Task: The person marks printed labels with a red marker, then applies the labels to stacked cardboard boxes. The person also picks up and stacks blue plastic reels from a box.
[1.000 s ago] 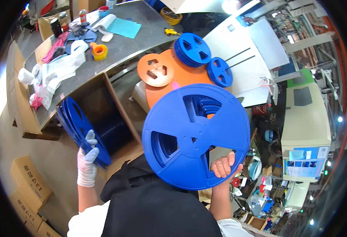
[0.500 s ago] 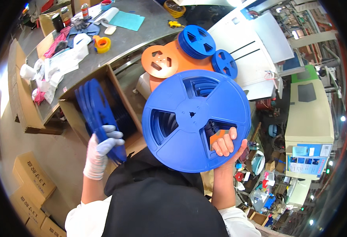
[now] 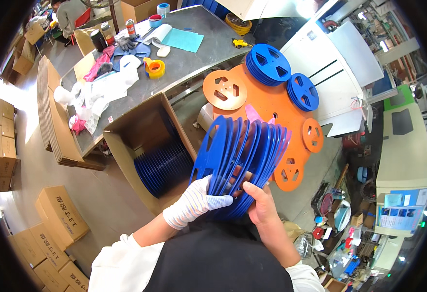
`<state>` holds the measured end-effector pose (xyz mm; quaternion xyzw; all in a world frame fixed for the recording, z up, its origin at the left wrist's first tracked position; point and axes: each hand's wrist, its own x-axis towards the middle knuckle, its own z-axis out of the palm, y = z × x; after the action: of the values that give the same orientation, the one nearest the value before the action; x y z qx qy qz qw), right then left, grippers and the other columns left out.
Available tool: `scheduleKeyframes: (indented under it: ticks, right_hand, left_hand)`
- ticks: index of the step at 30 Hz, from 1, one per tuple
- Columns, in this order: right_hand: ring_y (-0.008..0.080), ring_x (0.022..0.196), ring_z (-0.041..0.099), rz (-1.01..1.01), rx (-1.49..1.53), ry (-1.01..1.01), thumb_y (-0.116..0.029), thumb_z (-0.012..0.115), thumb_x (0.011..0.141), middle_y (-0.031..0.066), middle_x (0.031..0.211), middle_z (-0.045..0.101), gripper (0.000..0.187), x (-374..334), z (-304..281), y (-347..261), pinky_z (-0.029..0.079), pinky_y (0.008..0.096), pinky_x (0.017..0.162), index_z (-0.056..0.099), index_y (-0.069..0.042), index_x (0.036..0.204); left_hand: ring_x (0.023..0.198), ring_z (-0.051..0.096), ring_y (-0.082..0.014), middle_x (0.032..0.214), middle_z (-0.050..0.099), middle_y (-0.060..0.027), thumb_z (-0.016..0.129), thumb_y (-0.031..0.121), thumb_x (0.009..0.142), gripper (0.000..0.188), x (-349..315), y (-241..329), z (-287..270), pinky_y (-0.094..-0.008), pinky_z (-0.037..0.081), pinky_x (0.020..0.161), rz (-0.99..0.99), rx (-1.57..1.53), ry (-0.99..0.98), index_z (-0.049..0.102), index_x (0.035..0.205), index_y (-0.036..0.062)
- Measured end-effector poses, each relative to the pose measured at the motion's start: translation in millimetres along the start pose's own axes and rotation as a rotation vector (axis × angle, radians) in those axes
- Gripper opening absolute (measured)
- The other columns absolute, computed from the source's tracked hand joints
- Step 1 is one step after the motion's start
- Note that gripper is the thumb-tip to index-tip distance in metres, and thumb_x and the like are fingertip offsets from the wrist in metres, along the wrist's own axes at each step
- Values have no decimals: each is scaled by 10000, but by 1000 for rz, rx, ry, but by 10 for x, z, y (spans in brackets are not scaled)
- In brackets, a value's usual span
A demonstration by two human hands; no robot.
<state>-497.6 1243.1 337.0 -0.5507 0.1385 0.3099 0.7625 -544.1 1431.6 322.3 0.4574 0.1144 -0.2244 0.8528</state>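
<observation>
A stack of several large blue plastic reels (image 3: 245, 158) stands on edge in front of my chest, fanned apart at the top. My left hand (image 3: 199, 199), in a white knit glove, grips the stack's left side from below. On the lower right side, my bare right hand (image 3: 259, 204) holds the same stack. To the left stands an open cardboard box (image 3: 143, 126) holding more blue reels (image 3: 165, 165) on edge.
Orange reels (image 3: 272, 104) and smaller blue reels (image 3: 268, 63) lie stacked beyond my hands. A grey worktable (image 3: 194, 58) holds tape rolls, bags and cloths. Cardboard boxes (image 3: 58, 214) sit on the floor at left, grey machines (image 3: 403, 146) at right. A person sits far back left.
The single reel seen face-on in my right hand is now joined with the reels from my left hand. Both hands now hold one stack edge-on at centre.
</observation>
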Motion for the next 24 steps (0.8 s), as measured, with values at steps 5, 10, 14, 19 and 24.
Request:
scheduleKeyframes:
  ticks: [5, 10, 14, 19, 24]
  right_hand:
    - [398, 1140, 623, -29, 216, -38, -239, 642, 872, 233, 1212, 640, 545, 23, -381, 8, 474, 549, 1040, 529, 61, 1313]
    - [283, 877, 640, -167, 406, -25, -373, 608, 928, 96, 912, 622, 495, -69, -770, -4, 532, 475, 859, 556, 18, 1227]
    - [185, 736, 554, -247, 461, 26, -405, 539, 1001, 48, 811, 552, 416, -56, -998, 69, 543, 398, 758, 578, -15, 1143]
    - [138, 691, 517, -225, 511, 78, -377, 527, 1007, 9, 784, 523, 336, -72, -1108, 75, 519, 345, 703, 573, -53, 1082]
    - [137, 661, 499, -202, 533, 79, -342, 547, 983, 4, 749, 508, 310, -82, -1088, 47, 480, 340, 653, 576, -53, 1093]
  left_hand:
    - [1072, 671, -260, 1153, 680, -163, 737, 86, 846, 392, -89, -63, -357, -381, 518, 975, 59, -315, 132, 589, 1194, -16]
    - [982, 710, -329, 1103, 703, -187, 767, 165, 813, 474, -347, -199, -940, -483, 572, 910, 253, -635, 187, 606, 1233, 16]
    - [1037, 682, -291, 1183, 659, -130, 681, 197, 909, 474, -525, -443, -1271, -464, 552, 906, 585, -895, -52, 530, 1332, 46]
    - [1074, 686, -240, 1230, 666, -103, 632, 224, 955, 467, -652, -561, -1369, -422, 569, 896, 829, -890, -82, 493, 1365, 49]
    - [1060, 689, -255, 1201, 675, -111, 632, 232, 953, 447, -704, -550, -1276, -444, 562, 910, 905, -1062, -213, 511, 1338, 41]
